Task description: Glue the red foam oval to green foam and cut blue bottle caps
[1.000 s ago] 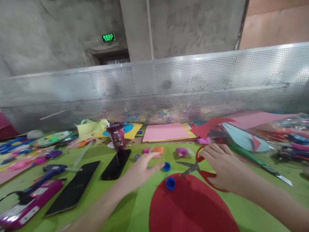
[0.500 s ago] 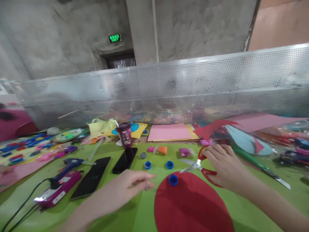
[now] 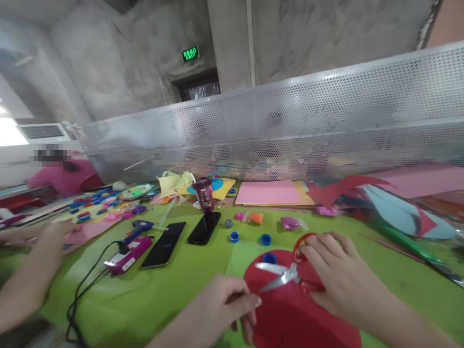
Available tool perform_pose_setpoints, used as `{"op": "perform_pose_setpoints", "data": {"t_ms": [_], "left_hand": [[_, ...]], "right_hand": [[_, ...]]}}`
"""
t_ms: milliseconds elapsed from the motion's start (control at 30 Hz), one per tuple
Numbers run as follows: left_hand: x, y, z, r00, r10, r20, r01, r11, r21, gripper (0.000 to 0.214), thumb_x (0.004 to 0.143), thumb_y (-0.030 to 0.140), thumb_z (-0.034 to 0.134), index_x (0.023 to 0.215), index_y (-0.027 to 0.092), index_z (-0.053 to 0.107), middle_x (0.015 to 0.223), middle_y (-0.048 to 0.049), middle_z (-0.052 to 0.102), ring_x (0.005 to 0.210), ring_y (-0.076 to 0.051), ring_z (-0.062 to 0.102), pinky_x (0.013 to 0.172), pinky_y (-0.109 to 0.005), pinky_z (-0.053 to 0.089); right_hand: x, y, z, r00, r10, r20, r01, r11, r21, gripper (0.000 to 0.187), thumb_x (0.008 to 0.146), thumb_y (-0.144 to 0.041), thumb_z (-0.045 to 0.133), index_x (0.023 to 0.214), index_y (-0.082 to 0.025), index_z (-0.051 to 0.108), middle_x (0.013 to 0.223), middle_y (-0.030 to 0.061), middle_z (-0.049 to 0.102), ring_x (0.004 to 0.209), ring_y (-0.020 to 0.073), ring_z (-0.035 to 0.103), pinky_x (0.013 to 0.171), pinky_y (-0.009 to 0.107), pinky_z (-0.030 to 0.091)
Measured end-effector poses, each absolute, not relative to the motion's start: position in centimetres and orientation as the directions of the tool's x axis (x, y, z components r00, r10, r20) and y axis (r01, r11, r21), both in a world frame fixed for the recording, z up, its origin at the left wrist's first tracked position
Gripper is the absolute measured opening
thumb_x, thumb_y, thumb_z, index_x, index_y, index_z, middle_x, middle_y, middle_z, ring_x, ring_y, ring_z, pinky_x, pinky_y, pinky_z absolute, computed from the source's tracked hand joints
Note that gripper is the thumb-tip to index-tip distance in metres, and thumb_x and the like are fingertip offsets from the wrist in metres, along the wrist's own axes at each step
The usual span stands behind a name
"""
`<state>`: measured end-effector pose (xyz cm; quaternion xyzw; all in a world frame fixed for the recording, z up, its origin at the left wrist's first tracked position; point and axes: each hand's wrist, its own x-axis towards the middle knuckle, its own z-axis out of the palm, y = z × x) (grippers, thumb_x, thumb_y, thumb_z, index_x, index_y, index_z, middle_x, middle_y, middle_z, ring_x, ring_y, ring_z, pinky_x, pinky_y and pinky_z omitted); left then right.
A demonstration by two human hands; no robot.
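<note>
My right hand point(image 3: 333, 266) grips red-handled scissors point(image 3: 290, 275), with their blades apart and pointing left above a rounded piece of red paper point(image 3: 290, 314). My left hand point(image 3: 228, 304) is at the left edge of that paper. Its thumb and fingers are curled together, and anything between them is hidden. A blue bottle cap point(image 3: 269, 259) rests on the upper part of the red paper, just behind the blades. Two more blue caps, one to the left point(image 3: 234, 237) and one in the middle point(image 3: 266, 239), lie beyond it. Light green paper point(image 3: 237, 256) shows under the red piece.
Two phones, a nearer one point(image 3: 163, 246) and a farther one point(image 3: 205, 228), lie left of centre. Beside them are a glue gun point(image 3: 136, 233), a purple power strip point(image 3: 128, 253) and a cup point(image 3: 204, 194). A co-worker's arm point(image 3: 43, 266) reaches in at left. A green-handled knife point(image 3: 409, 246) lies right.
My right hand has brought the scissors nearer and over the red paper. My left hand has moved right to the paper's edge, its fingers more curled. The view has swung left, showing a co-worker's arm.
</note>
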<state>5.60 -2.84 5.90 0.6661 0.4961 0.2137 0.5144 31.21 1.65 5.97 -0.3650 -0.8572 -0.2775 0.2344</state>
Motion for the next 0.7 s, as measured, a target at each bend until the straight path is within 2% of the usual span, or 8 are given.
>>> {"op": "perform_pose_setpoints", "data": {"t_ms": [67, 133, 200, 267, 400, 533, 633, 700], "left_hand": [[3.0, -3.9, 5.3, 0.346, 0.901, -0.262, 0.548, 0.032, 0.836, 0.033, 0.085, 0.041, 0.046, 0.077, 0.015, 0.064, 0.071, -0.0058, 0.073, 0.068, -0.018, 0.068, 0.063, -0.026, 0.050], [0.7, -4.9, 4.5, 0.242, 0.950, -0.199, 0.668, -0.015, 0.744, 0.028, 0.084, 0.035, 0.047, 0.100, 0.021, 0.064, 0.100, -0.0049, 0.072, 0.093, -0.021, 0.065, 0.080, -0.031, 0.051], [-0.5, -5.5, 3.7, 0.144, 0.988, -0.060, 0.796, -0.080, 0.600, 0.041, 0.084, 0.031, 0.045, 0.124, 0.028, 0.051, 0.130, -0.0025, 0.055, 0.119, -0.024, 0.050, 0.100, -0.040, 0.040], [0.2, -5.5, 3.3, 0.153, 0.988, 0.017, 0.865, -0.142, 0.482, 0.046, 0.087, 0.031, 0.038, 0.133, 0.028, 0.042, 0.141, -0.0007, 0.040, 0.131, -0.023, 0.035, 0.107, -0.043, 0.030], [5.2, -3.3, 2.9, 0.387, 0.922, -0.012, 0.838, -0.346, 0.421, 0.052, 0.092, 0.037, 0.028, 0.142, 0.024, 0.023, 0.148, -0.0007, 0.023, 0.135, -0.021, 0.023, 0.109, -0.043, 0.025], [7.3, -1.4, 1.7, 0.404, 0.915, 0.005, 0.868, -0.385, 0.313, 0.058, 0.092, 0.043, 0.028, 0.142, 0.017, 0.019, 0.148, -0.0062, 0.017, 0.136, -0.026, 0.016, 0.109, -0.049, 0.023], [3.7, -3.4, -0.6, 0.386, 0.922, -0.018, 0.902, -0.373, 0.218, 0.057, 0.090, 0.042, 0.036, 0.141, 0.025, 0.016, 0.146, -0.0024, 0.020, 0.134, -0.028, 0.023, 0.108, -0.047, 0.028], [-0.4, -6.5, -2.4, 0.308, 0.951, 0.003, 0.947, -0.307, 0.099, 0.060, 0.087, 0.039, 0.044, 0.138, 0.033, 0.013, 0.143, -0.0008, 0.027, 0.129, -0.030, 0.034, 0.103, -0.046, 0.038]], "right_hand": [[32.6, 3.2, 5.5, -0.549, 0.551, 0.629, 0.811, 0.532, 0.242, 0.019, 0.068, -0.026, 0.053, 0.086, -0.020, 0.052, 0.089, 0.0089, 0.059, 0.085, 0.0283, 0.049, 0.076, 0.042, 0.035], [33.9, 5.2, 4.6, -0.433, 0.625, 0.650, 0.867, 0.487, 0.108, 0.017, 0.074, -0.031, 0.048, 0.087, -0.020, 0.050, 0.090, 0.0098, 0.058, 0.088, 0.0296, 0.049, 0.073, 0.041, 0.036], [34.7, 7.0, 3.4, -0.330, 0.692, 0.642, 0.896, 0.443, -0.018, 0.019, 0.080, -0.035, 0.043, 0.089, -0.019, 0.049, 0.089, 0.0105, 0.058, 0.088, 0.0295, 0.050, 0.071, 0.041, 0.038], [34.6, 8.0, 2.2, -0.283, 0.728, 0.625, 0.902, 0.423, -0.084, 0.021, 0.084, -0.037, 0.040, 0.090, -0.019, 0.048, 0.086, 0.0102, 0.058, 0.084, 0.0273, 0.052, 0.069, 0.039, 0.040], [33.4, 7.9, 0.3, -0.298, 0.765, 0.571, 0.886, 0.445, -0.133, 0.018, 0.085, -0.034, 0.041, 0.090, -0.020, 0.050, 0.085, 0.0083, 0.059, 0.081, 0.0234, 0.054, 0.071, 0.036, 0.042], [32.9, 7.5, -0.5, -0.305, 0.803, 0.512, 0.885, 0.438, -0.159, 0.019, 0.083, -0.035, 0.043, 0.091, -0.020, 0.053, 0.090, 0.0091, 0.061, 0.087, 0.0245, 0.054, 0.075, 0.037, 0.042], [33.1, 7.7, -0.7, -0.263, 0.838, 0.478, 0.903, 0.389, -0.184, 0.024, 0.085, -0.039, 0.042, 0.091, -0.019, 0.053, 0.090, 0.0104, 0.061, 0.087, 0.0269, 0.054, 0.074, 0.040, 0.042], [33.2, 7.9, -0.8, -0.254, 0.854, 0.454, 0.906, 0.375, -0.198, 0.026, 0.085, -0.041, 0.042, 0.091, -0.019, 0.054, 0.090, 0.0105, 0.062, 0.089, 0.0280, 0.053, 0.075, 0.042, 0.041]]}}
